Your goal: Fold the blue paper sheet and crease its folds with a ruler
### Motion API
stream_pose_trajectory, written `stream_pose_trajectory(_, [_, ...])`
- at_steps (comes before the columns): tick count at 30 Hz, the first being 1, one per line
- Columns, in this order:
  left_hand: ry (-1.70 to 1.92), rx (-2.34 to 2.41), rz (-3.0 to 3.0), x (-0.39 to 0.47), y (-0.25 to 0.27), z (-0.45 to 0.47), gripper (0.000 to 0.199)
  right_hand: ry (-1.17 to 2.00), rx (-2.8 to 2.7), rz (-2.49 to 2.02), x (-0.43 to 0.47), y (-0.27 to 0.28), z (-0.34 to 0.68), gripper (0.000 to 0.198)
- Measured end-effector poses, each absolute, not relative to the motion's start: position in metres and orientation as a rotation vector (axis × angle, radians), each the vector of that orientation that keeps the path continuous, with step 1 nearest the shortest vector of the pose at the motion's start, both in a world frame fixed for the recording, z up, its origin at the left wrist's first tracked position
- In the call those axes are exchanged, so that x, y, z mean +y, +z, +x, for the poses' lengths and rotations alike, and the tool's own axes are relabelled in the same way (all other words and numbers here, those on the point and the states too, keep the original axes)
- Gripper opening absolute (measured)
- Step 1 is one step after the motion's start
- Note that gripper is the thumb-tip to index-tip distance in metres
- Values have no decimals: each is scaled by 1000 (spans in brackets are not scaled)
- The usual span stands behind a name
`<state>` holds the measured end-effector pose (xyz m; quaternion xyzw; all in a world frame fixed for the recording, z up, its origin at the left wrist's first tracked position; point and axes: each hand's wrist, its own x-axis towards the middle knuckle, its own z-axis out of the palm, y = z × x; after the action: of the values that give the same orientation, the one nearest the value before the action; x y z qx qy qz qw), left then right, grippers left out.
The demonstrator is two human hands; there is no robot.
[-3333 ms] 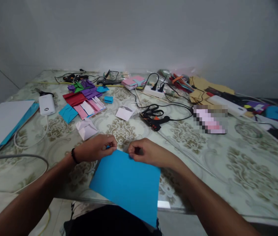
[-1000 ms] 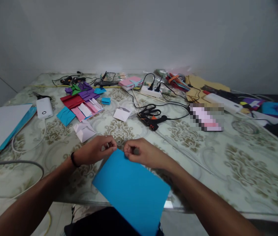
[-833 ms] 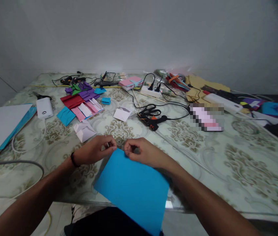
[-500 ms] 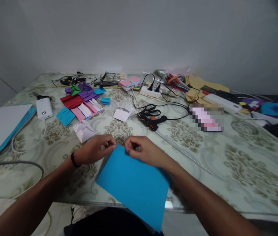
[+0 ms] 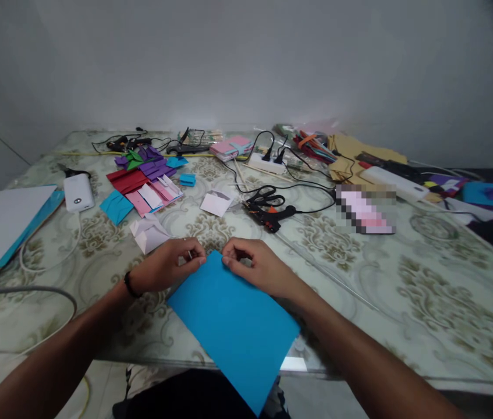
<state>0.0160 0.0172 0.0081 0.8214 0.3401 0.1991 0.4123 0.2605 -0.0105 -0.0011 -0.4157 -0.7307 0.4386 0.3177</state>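
Note:
A sheet of blue paper (image 5: 235, 329) slants across the table's front edge, its lower corner hanging over my lap. My left hand (image 5: 180, 262) pinches the sheet's edge left of its far corner. On the other side of that corner, my right hand (image 5: 252, 265) also has thumb and fingers closed on the paper. The corner itself shows between the two hands. Just beyond my left hand lies a folded white paper piece (image 5: 150, 233). Another white folded piece, like a small envelope (image 5: 217, 202), rests farther back.
A black glue gun (image 5: 270, 215) and scissors (image 5: 268, 196) lie ahead. Folded coloured papers (image 5: 154, 169) are heaped back left, near a white power bank (image 5: 78, 192). A paper stack (image 5: 6, 227) sits far left. Cables run from a power strip (image 5: 268, 163).
The blue sheet has turned clockwise, its lower corner swinging left and its far corner shifting slightly right and up. Both hands stay nearly in place on the paper.

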Motion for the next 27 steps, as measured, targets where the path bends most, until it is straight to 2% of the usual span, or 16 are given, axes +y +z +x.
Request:
stream_pose_trajectory(11, [498, 843, 2065, 16, 9, 17, 14, 1106, -1793, -1107, -10, -3, 259, 23])
stream_pose_trajectory(27, [424, 838, 2079, 11, 1, 23, 21, 1296, -1859, -1079, -11, -12, 251, 21])
